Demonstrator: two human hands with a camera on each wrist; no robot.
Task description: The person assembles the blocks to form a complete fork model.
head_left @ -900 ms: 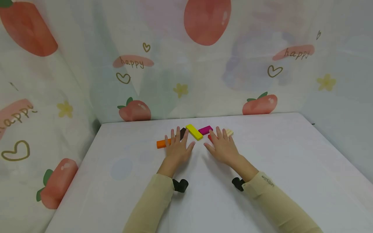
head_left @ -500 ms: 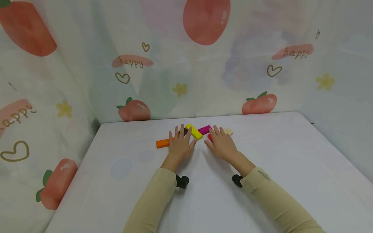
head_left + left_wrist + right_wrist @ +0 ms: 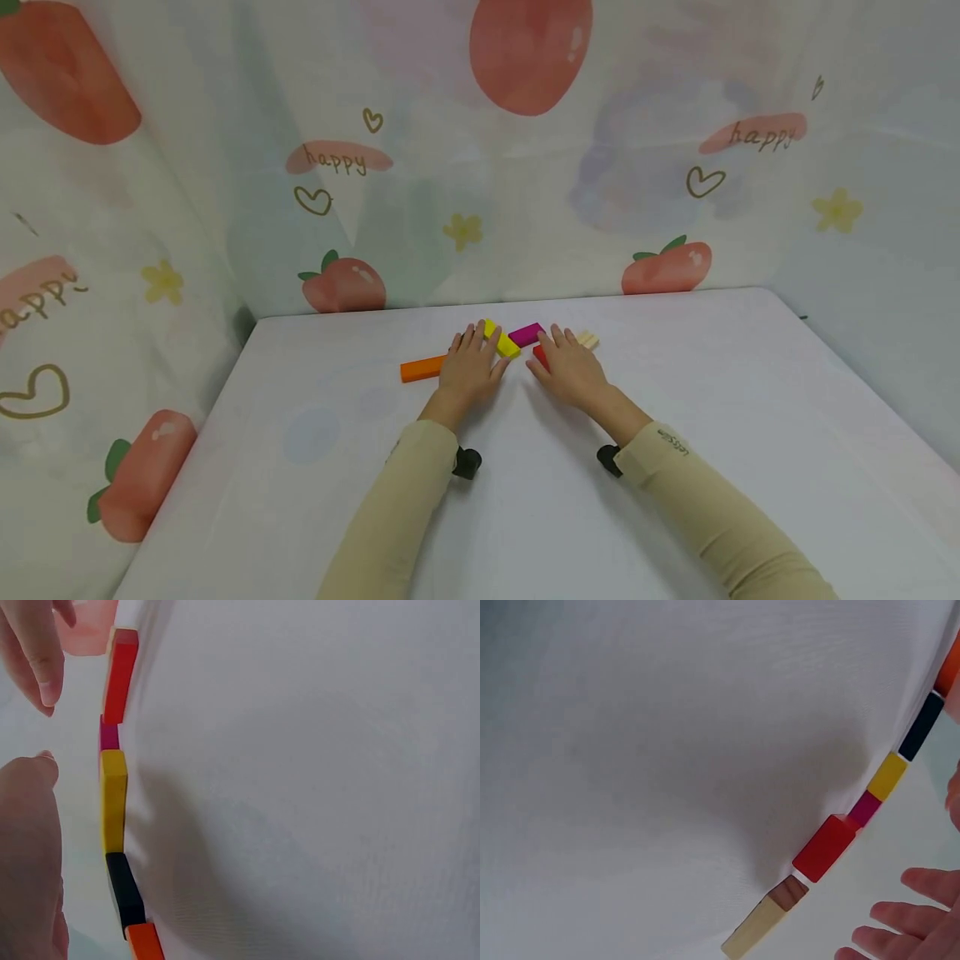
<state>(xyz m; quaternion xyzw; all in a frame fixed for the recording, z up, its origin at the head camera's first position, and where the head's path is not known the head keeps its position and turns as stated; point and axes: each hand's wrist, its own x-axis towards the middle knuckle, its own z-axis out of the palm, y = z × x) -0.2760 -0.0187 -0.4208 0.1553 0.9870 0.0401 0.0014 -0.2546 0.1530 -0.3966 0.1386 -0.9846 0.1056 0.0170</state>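
Small rectangular blocks lie end to end in a bent chain near the back of the table. From left to right come an orange block (image 3: 422, 368), a black block (image 3: 125, 894), a yellow block (image 3: 504, 342), a magenta block (image 3: 526, 335), a red block (image 3: 824, 848) and a pale wooden block (image 3: 588, 340). My left hand (image 3: 468, 373) spreads over the black block, hiding most of it in the head view, fingertips close to the yellow one. Over the red and pale wooden blocks is my right hand (image 3: 573, 372), fingers extended and holding nothing.
A white cloth covers the table (image 3: 525, 517), whose back edge runs just behind the blocks. Behind and to the left hangs a printed curtain (image 3: 420, 183) with fruit and hearts. A black wrist device (image 3: 467, 463) sits at my left cuff.
My left hand has slid right and slightly forward, uncovering more of the orange block and covering the black one. Its fingers have drawn closer together. My right hand has barely shifted.
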